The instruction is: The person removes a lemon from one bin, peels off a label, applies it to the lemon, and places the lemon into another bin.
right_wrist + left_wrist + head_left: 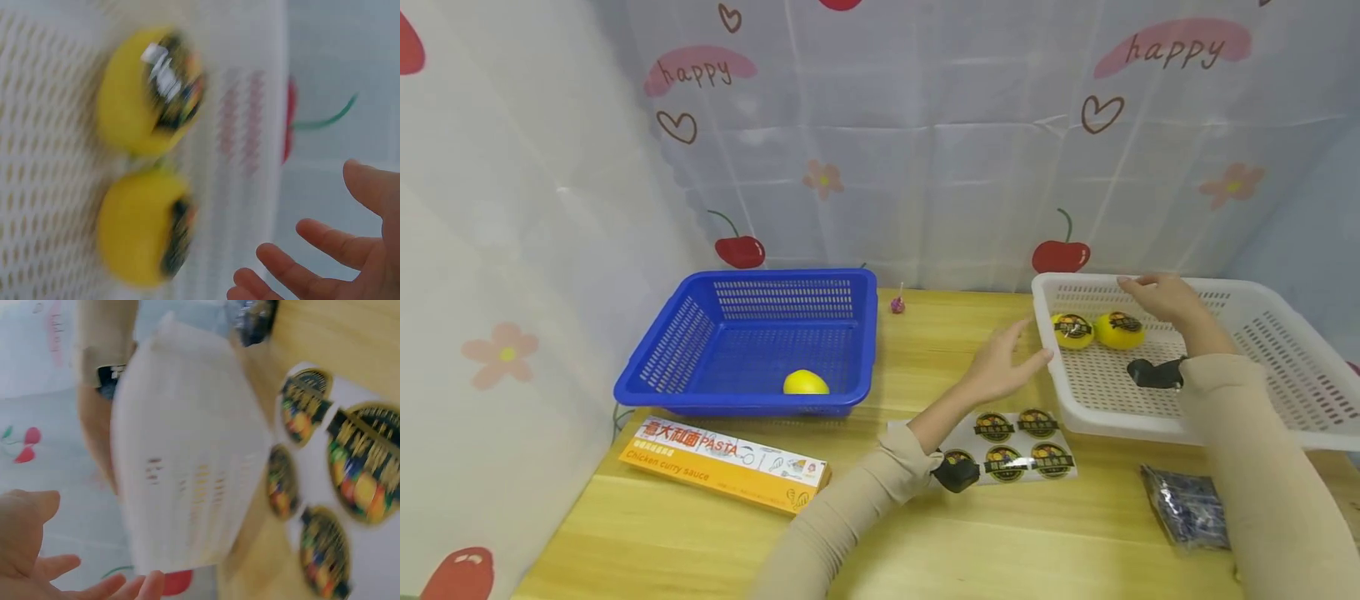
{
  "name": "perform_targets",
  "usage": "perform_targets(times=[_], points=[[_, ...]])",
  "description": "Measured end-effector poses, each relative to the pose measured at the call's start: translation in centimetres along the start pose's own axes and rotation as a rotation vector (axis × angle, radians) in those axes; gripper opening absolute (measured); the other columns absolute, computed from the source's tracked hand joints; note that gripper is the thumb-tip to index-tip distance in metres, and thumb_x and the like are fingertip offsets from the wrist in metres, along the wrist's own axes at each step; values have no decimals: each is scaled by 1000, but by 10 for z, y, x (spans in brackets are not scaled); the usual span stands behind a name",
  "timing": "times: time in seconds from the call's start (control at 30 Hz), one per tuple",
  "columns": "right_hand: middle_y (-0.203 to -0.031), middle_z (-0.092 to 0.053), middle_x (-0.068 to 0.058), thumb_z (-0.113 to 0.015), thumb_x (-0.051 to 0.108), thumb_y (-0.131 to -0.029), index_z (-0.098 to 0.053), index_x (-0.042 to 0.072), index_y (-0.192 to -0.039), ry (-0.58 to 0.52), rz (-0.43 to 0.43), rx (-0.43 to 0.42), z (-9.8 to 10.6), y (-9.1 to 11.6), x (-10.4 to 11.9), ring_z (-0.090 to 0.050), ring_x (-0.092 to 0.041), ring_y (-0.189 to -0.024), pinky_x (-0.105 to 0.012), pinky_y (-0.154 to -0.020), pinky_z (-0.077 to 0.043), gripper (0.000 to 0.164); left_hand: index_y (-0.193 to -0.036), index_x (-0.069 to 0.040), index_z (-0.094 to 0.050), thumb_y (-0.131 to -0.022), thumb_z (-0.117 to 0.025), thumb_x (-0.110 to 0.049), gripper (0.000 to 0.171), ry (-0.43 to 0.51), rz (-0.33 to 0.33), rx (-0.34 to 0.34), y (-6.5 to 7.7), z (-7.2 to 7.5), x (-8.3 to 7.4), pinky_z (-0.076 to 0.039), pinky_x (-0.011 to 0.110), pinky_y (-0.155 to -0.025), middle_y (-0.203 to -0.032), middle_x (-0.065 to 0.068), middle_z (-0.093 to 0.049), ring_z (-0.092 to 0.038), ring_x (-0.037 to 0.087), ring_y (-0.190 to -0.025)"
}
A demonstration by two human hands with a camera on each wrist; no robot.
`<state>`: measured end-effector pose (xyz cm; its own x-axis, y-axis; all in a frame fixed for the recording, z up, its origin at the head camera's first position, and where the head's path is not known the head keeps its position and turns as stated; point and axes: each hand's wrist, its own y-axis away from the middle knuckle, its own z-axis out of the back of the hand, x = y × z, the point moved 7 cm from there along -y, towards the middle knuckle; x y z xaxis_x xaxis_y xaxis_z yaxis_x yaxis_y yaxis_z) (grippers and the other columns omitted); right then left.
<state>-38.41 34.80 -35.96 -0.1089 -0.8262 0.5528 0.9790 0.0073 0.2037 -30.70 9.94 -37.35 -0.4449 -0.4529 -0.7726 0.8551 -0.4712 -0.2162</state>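
Two yellow lemons [1072,331] with round black fruit stickers sit side by side in the white basket [1247,429], near its far left corner. My right hand [1172,302] is over the basket's far side, just right of the lemons. Its fingers are spread and hold nothing in the right wrist view. Outside the basket's left wall is my left hand [1000,367], fingers apart, with a fingertip right at the rim in the head view. Below it a white sheet [962,433] of round fruit stickers lies on the table, partly covered by the left forearm.
A blue basket [737,406] with one plain lemon [806,382] stands on the left. In front of it lies a pasta box [722,462]. A small lollipop [897,304] is near the curtain. A clear plastic packet [1187,507] lies by the right forearm.
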Motion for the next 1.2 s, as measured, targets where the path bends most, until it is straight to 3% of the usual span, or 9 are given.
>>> perform_targets(times=[0.13,0.3,0.47,0.53,0.63,0.8,0.9,1.03,1.2], points=[[-141,-21,-41,-27,63,-92,-18,-8,-145,-110,70,-82,-6,9,47,-33,-56,-121,-67,-96,-31,89,-142,-12,-40,-93,-56,-34,56,33,10,-7,12,44,-4,-48,33,-87,-135,15,-50,-55,29,-114],[-139,-32,-37,-37,55,-95,-24,-6,-144,-231,213,-115,-25,20,105,-38,-50,-121,-61,-98,-34,79,-140,-12,-42,-93,-57,-30,52,68,42,-23,31,102,1,-49,36,-87,-130,16,-53,-54,29,-114],[-138,-36,-33,-42,47,-96,-22,-1,-146,-324,331,-47,-53,26,152,-49,-46,-114,-55,-98,-38,72,-138,-12,-45,-93,-58,-29,50,-11,78,-54,53,159,19,-47,45,-90,-127,14,-56,-55,27,-112],[-139,-35,-32,-43,45,-97,-20,1,-148,-365,354,-12,-66,26,167,-51,-46,-114,-54,-99,-39,71,-137,-11,-46,-93,-58,-29,49,-57,95,-28,60,179,29,-47,46,-89,-123,15,-58,-56,29,-110],[-140,-35,-31,-45,41,-97,-19,3,-148,-468,363,40,-88,23,184,-50,-45,-116,-51,-99,-40,69,-136,-9,-47,-93,-58,-28,48,-137,126,64,70,203,44,-49,45,-87,-121,16,-59,-57,31,-109],[-138,-37,-31,-47,33,-99,-18,2,-147,-641,362,115,-133,16,206,-52,-43,-114,-46,-95,-46,64,-135,-3,-46,-93,-59,-27,50,-269,170,217,82,229,71,-49,45,-88,-121,20,-58,-57,35,-109],[-138,-38,-31,-46,31,-99,-17,2,-147,-668,359,146,-162,13,221,-54,-43,-112,-44,-92,-48,64,-135,-1,-45,-92,-59,-27,51,-308,212,282,83,237,88,-52,41,-78,-119,23,-59,-61,31,-95],[-137,-41,-30,-46,27,-99,-17,2,-147,-736,346,176,-194,9,239,-56,-44,-109,-43,-89,-50,62,-136,-1,-43,-92,-61,-25,54,-246,299,366,83,238,110,-53,35,-70,-119,25,-58,-61,27,-87],[-133,-40,-34,-47,19,-99,-16,-2,-146,-908,296,237,-223,5,251,-55,-49,-107,-49,-91,-47,61,-138,-2,-41,-89,-64,-23,58,-159,400,445,83,239,137,-53,40,-77,-121,23,-59,-57,29,-106]])
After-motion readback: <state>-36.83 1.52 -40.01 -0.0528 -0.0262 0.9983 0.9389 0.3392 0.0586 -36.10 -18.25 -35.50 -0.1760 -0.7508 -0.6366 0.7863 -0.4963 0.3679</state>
